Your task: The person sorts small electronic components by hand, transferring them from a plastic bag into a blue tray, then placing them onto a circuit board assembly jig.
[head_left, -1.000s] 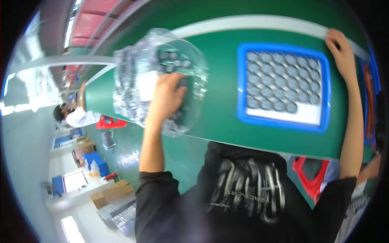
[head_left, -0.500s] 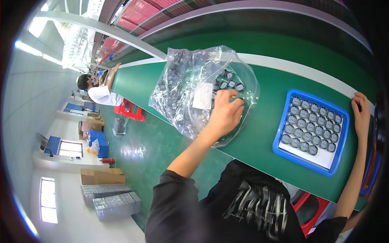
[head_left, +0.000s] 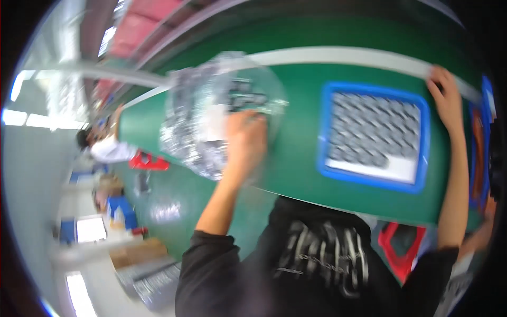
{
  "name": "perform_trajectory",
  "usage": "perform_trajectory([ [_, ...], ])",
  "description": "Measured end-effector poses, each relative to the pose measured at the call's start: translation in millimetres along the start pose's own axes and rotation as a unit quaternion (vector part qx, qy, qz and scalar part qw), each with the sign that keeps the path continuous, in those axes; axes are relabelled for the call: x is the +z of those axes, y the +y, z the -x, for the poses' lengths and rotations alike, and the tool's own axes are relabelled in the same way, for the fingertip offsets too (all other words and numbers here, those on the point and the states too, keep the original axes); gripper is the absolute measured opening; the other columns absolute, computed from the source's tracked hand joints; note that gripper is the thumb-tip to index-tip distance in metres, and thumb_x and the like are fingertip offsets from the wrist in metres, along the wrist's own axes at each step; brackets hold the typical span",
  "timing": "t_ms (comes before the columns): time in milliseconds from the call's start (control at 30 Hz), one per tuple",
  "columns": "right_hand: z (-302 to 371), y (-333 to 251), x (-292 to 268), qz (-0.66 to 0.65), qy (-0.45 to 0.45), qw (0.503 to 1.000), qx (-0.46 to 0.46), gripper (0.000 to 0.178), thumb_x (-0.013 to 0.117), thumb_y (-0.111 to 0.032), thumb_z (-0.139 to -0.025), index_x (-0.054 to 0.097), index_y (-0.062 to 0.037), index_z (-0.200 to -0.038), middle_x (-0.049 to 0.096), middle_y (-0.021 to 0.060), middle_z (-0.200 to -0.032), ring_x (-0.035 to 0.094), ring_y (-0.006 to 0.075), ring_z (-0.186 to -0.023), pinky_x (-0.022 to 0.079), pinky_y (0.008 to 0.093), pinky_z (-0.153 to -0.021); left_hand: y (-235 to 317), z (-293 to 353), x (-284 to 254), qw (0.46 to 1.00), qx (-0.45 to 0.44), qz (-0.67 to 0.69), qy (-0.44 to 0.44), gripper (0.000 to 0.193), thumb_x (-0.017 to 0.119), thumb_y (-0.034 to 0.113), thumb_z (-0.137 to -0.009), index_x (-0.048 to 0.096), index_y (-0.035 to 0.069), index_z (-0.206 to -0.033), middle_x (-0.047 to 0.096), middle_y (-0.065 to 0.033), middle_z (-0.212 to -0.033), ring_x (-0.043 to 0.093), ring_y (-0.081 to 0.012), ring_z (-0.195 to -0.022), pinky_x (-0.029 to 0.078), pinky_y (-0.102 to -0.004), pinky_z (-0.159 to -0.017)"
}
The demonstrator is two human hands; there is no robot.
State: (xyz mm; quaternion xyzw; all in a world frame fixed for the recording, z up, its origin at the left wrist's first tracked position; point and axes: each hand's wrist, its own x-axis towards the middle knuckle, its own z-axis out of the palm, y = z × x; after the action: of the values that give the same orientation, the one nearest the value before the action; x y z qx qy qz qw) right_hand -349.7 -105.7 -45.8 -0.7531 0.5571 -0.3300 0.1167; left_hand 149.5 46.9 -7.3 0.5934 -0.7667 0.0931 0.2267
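Note:
My left hand [head_left: 246, 140] is bent over the right side of a clear plastic bag [head_left: 182, 108] packed with small dark grey parts. Motion smears its fingers, so whether they pinch anything is unclear. Beside them lies a white paper slip [head_left: 214, 122] on the bag. A few loose dark parts [head_left: 245, 95] show near the bag's mouth. To the right, a blue tray [head_left: 323, 132] holds rows of small grey round-cornered parts [head_left: 369, 127] on a white sheet [head_left: 404, 170]. My right hand [head_left: 446, 98] rests at the table's far edge beyond the tray, thumb apart from the fingers, holding nothing visible.
The green table [head_left: 296, 158] runs from left to right, with a pale strip [head_left: 343, 54] along its far side. Another person [head_left: 105, 143] sits at the far left by a red stool [head_left: 149, 160]. Another blue tray [head_left: 475, 158] stands at the right edge.
The whole view has shifted and blurred, so the bag, tray and both hands appear farther left and higher. My left hand stays at the bag and my right at the table edge.

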Motion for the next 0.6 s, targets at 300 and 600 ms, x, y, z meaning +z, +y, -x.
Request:
perform_trajectory([
  [300,-15,-42,19,-0.116,0.128,0.976,-0.13,0.019,0.065,-0.02,-0.083,0.07,-0.0018,-0.084,0.063,0.0169,-0.095,0.059,0.0352,-0.099,0.048,0.0436,-0.089,40,-25,-27,0.996,0.002,0.086,-0.015,0.017,0.071,-0.004,-0.081,0.074,-0.001,-0.098,0.069,-0.0142,-0.103,0.065,-0.029,-0.096,0.052,-0.0373,-0.086],
  [600,-13,-39,6,-0.032,0.072,0.996,-0.047,0.018,0.065,-0.018,-0.081,0.071,-0.0015,-0.081,0.065,0.0193,-0.093,0.059,0.0372,-0.098,0.047,0.0448,-0.088,204,-67,10,0.912,0.253,0.301,-0.121,0.022,0.078,-0.005,-0.067,0.072,0.002,-0.086,0.064,-0.0082,-0.092,0.058,-0.0272,-0.085,0.049,-0.0361,-0.073],
])
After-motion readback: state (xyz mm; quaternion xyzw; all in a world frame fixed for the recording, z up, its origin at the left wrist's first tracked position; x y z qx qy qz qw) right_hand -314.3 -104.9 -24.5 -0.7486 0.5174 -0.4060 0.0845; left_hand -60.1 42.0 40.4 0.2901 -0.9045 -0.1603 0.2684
